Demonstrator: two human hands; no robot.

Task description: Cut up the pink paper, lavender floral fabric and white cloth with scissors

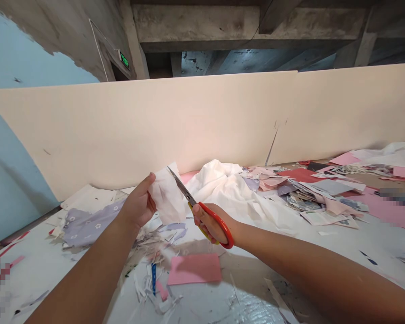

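Between the thumb and fingers of my left hand (140,202) is a thin white piece of cloth (168,198), held up above the table. My right hand (211,222) grips scissors (224,227) with red and yellow handles. Their metal blades point up and to the left, over the right part of the cloth; they look nearly closed, and I cannot tell whether cloth lies between them. Below my hands, a pink rectangle (194,269) lies flat beside white scrap strips (151,288) and a narrow blue strip (153,279).
Behind my hands a crumpled white cloth (222,184) is heaped against a cream board (189,121). A purple flowered fabric (87,223) lies at the left. On the right are piles of cut pieces (307,198), a red piece (299,175) and pink sheets (388,209).
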